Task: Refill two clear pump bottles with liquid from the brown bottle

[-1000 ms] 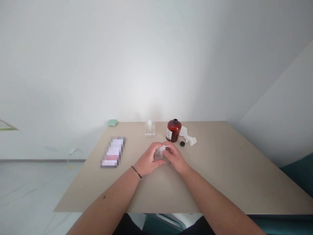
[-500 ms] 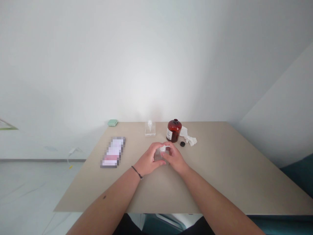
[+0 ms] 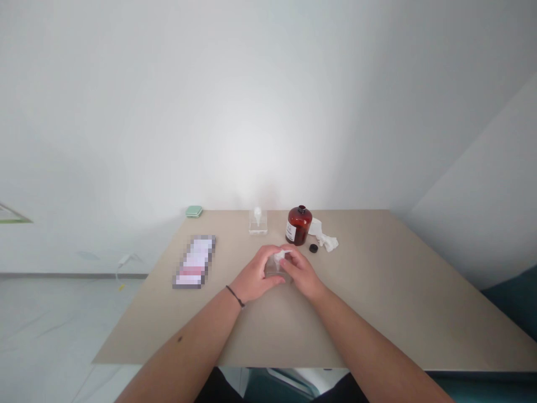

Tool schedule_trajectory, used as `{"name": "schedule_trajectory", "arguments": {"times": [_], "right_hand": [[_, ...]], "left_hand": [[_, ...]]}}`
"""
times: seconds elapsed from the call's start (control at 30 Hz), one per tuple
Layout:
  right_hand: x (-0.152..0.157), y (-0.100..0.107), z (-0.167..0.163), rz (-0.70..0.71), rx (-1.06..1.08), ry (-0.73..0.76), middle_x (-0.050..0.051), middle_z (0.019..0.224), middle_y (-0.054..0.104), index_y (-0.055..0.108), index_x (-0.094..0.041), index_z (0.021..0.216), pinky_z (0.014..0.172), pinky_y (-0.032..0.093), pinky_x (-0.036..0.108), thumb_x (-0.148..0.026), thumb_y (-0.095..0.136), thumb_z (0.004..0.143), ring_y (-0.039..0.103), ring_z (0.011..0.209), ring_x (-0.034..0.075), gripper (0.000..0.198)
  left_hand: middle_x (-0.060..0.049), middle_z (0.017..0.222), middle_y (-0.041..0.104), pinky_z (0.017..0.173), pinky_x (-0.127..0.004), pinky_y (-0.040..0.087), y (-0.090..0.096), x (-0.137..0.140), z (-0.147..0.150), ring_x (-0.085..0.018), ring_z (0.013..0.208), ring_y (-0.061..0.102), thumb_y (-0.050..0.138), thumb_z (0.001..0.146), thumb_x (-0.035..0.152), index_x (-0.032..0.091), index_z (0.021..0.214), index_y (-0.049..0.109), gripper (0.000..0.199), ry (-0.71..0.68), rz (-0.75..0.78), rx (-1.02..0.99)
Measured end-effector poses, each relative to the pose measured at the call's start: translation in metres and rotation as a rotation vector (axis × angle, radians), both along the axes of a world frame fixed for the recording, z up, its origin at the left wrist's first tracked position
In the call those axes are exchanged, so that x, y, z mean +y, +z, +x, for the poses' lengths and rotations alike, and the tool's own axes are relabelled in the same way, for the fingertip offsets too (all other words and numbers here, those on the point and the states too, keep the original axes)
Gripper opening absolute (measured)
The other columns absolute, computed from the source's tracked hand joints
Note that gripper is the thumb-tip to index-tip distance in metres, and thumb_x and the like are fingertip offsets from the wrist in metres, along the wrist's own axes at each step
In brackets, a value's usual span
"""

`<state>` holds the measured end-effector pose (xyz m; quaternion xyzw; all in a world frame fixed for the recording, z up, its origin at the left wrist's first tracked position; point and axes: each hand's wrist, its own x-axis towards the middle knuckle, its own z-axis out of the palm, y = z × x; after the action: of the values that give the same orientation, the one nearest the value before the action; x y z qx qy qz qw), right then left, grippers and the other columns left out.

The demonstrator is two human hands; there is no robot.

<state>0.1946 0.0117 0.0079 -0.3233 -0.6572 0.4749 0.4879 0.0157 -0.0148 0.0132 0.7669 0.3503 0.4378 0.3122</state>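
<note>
Low over the table, a clear square pump bottle point(image 3: 272, 269) stands between my two hands. My left hand point(image 3: 257, 275) is curled round its left side, thumb in front and fingers behind. A white pump head point(image 3: 278, 256) tops the bottle, its spout pointing right. Fingers of my right hand point(image 3: 302, 273) close on the pump head from the right, with the thumb at its near side. Part of the bottle is hidden by the hands. Just behind them is a brown bottle point(image 3: 299, 226) with a white label and an uncapped neck.
Right of the brown bottle lie a black cap point(image 3: 313, 248) and crumpled tissue point(image 3: 327, 240). A second clear pump bottle point(image 3: 258, 225) stands near the wall. A phone point(image 3: 195, 262) with a blurred screen lies left, and a green case point(image 3: 194, 211) sits at the far left corner.
My right thumb and fingers have shifted slightly on the pump head, so more of it shows. My left hand keeps its hold on the clear bottle.
</note>
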Motion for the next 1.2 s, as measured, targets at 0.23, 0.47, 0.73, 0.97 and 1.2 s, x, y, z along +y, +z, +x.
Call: {"name": "schedule_trajectory", "arguments": {"times": [0.23,0.47,0.73,0.97,1.2], "right_hand": [[0.0008,-0.0022,-0.0011,-0.073,0.044,0.015,0.004,0.100,0.061,0.061,-0.026,0.107,0.087,0.048,0.040,-0.054,0.073,0.077,0.060,0.094,0.023,0.043],[-0.0003,0.0022,0.0002,0.013,-0.017,-0.001,0.006,0.105,0.060,0.067,-0.024,0.102,0.092,0.046,0.040,-0.055,0.064,0.085,0.057,0.102,0.024,0.035],[0.0003,0.0005,0.0005,-0.009,-0.012,-0.003,0.006,0.105,0.061,0.067,-0.025,0.102,0.092,0.048,0.041,-0.056,0.066,0.083,0.058,0.102,0.024,0.036],[0.0017,-0.0028,0.0001,-0.052,0.023,-0.015,0.004,0.103,0.062,0.065,-0.026,0.107,0.089,0.049,0.041,-0.055,0.073,0.077,0.060,0.095,0.023,0.043],[0.0020,-0.0023,0.0000,-0.015,0.007,-0.007,0.006,0.104,0.062,0.066,-0.024,0.104,0.091,0.048,0.041,-0.053,0.075,0.076,0.060,0.099,0.024,0.041]], "left_hand": [[-0.011,0.134,0.050,0.111,-0.049,0.040,0.0002,0.0001,-0.0002,-0.028,0.128,0.051,0.076,0.079,0.021,0.027,0.134,0.044,0.065,-0.002,-0.016,-0.003],[-0.011,0.135,0.049,0.112,-0.049,0.038,0.0005,-0.0004,-0.0002,-0.028,0.129,0.049,0.075,0.079,0.020,0.027,0.135,0.042,0.065,-0.005,-0.010,0.005],[-0.011,0.135,0.050,0.112,-0.049,0.039,-0.0004,-0.0008,-0.0005,-0.028,0.129,0.050,0.076,0.079,0.020,0.027,0.135,0.043,0.065,-0.003,-0.021,-0.010],[-0.011,0.134,0.051,0.111,-0.048,0.040,0.0004,-0.0004,0.0000,-0.028,0.128,0.051,0.077,0.079,0.021,0.026,0.134,0.044,0.065,-0.001,-0.033,-0.012],[-0.011,0.132,0.052,0.110,-0.048,0.041,0.0025,-0.0010,0.0001,-0.028,0.126,0.052,0.077,0.078,0.021,0.025,0.133,0.045,0.064,0.004,-0.029,-0.009]]}}
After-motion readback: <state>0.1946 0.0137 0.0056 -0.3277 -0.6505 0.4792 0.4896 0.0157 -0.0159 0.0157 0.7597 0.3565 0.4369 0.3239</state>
